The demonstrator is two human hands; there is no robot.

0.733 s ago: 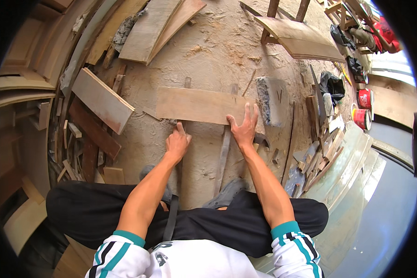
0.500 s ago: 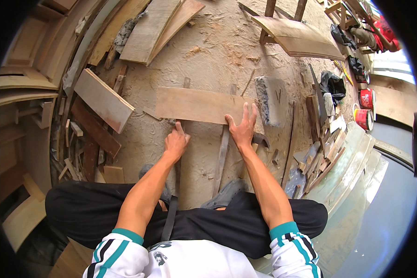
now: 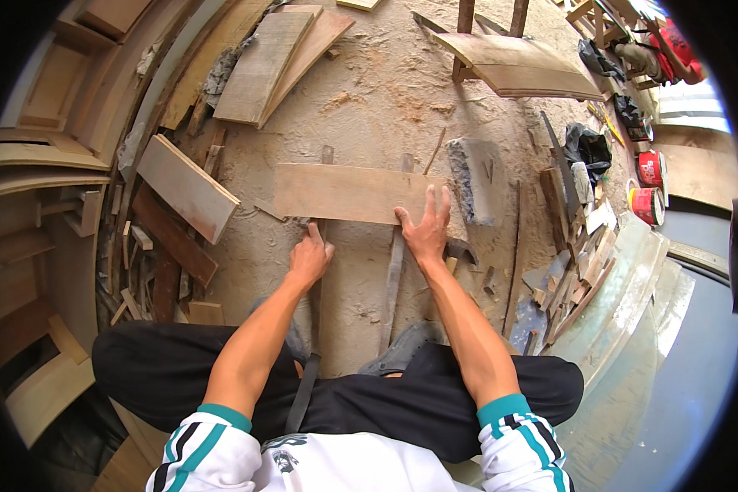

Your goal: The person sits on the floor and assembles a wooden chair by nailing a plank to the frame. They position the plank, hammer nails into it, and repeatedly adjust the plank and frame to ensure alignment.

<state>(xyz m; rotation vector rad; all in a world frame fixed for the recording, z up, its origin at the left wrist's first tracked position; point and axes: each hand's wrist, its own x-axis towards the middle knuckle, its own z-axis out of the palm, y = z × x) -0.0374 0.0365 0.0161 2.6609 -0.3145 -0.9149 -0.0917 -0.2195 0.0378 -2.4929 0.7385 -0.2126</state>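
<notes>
A flat light-brown wooden board [image 3: 340, 191] lies crosswise before me. It rests over two narrow wooden strips [image 3: 392, 279] that run toward my feet. My left hand [image 3: 309, 258] is at the board's near edge, left of its middle. Its index finger stretches to that edge, the thumb stands apart, and the other fingers curl, partly hidden. Over the board's near right corner, my right hand [image 3: 425, 234] has its fingers spread, with the thumb at the near edge. A hammer [image 3: 461, 252] with a dark head lies beside my right wrist, partly hidden.
A grey block [image 3: 477, 182] sits right of the board. Planks [image 3: 190, 187] and scrap wood lie left, and more scraps [image 3: 578, 283] right. A low wooden bench [image 3: 521, 66] stands far right, near red tubs [image 3: 649, 205] and a person in red [image 3: 679, 53].
The whole view has shifted slightly. Both hands keep nearly the same places at the board, with no clear change of hold.
</notes>
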